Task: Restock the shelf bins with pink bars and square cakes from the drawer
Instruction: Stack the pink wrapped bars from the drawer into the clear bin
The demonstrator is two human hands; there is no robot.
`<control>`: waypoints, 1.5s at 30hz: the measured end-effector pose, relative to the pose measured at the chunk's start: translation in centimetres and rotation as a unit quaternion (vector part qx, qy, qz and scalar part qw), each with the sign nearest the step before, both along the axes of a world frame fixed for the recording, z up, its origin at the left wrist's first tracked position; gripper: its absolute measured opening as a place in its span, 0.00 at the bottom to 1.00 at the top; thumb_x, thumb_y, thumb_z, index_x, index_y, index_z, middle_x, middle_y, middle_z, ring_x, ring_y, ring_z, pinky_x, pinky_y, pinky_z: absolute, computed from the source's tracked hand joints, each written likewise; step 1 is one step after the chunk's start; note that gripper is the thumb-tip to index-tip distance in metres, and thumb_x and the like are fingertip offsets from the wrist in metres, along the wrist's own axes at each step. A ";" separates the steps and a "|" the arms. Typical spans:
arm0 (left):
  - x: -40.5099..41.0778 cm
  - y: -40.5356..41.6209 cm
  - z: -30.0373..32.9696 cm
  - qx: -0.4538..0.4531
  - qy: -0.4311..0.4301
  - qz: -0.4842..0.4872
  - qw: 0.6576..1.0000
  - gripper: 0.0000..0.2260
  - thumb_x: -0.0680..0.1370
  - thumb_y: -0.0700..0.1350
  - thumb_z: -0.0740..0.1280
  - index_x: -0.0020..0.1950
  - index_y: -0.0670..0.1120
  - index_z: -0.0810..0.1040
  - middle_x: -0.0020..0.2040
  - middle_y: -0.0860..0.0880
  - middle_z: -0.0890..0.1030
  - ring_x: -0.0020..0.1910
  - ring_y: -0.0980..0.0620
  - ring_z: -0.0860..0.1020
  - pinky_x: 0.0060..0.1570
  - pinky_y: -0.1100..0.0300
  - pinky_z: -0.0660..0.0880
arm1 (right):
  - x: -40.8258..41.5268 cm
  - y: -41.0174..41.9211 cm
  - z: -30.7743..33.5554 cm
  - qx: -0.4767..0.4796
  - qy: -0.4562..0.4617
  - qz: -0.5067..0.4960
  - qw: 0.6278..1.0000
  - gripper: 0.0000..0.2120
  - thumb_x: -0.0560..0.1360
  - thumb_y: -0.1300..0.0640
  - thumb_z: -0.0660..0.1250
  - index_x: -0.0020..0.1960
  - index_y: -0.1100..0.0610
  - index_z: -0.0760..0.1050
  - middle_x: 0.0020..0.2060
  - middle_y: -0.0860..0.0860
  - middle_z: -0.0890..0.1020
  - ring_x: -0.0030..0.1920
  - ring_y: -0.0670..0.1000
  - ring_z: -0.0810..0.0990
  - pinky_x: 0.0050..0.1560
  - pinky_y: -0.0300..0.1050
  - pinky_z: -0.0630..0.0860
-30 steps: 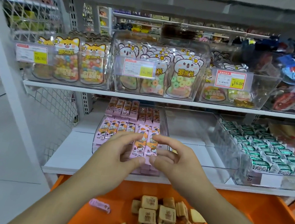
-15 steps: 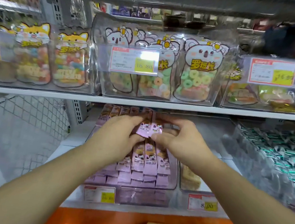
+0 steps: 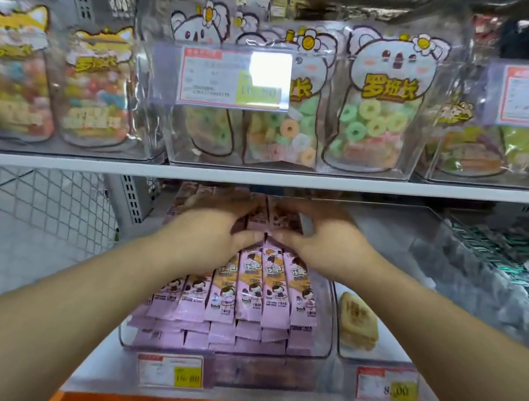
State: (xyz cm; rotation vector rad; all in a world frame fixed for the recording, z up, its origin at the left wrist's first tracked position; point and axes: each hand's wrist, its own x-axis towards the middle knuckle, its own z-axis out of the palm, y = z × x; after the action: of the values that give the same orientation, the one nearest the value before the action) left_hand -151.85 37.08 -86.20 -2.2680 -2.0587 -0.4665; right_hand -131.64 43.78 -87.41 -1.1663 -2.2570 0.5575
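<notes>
Pink bars (image 3: 262, 224) sit at the back of the clear bin (image 3: 324, 343), pinched between left hand (image 3: 209, 232) and right hand (image 3: 320, 240); best to seat them flush behind the front row, then release both grips together.

Both hands (image 3: 209, 234) (image 3: 323, 240) reach forward, thumbs nearly meeting.

White shelf (image 3: 258, 179) (mesh side panel (image 3: 42, 203))

Bright, even light; glare whites out the price tag (image 3: 235, 78); edges blurred and warped.
</notes>
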 end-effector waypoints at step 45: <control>4.3 -27.3 -21.0 -0.208 -0.189 0.073 0.957 0.21 0.81 0.55 0.67 0.74 0.52 0.76 0.73 0.53 0.76 0.74 0.53 0.72 0.75 0.58 0.65 | 7.7 -24.9 -15.1 -0.191 -0.189 0.094 0.959 0.21 0.81 0.48 0.69 0.73 0.45 0.74 0.70 0.50 0.77 0.69 0.53 0.75 0.70 0.46 0.71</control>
State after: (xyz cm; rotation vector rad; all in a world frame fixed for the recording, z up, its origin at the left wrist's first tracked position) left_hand -147.54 9.82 -107.21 -2.3567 -2.7204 -0.5364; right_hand -123.89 18.84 -102.56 -1.3408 -2.6881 0.9481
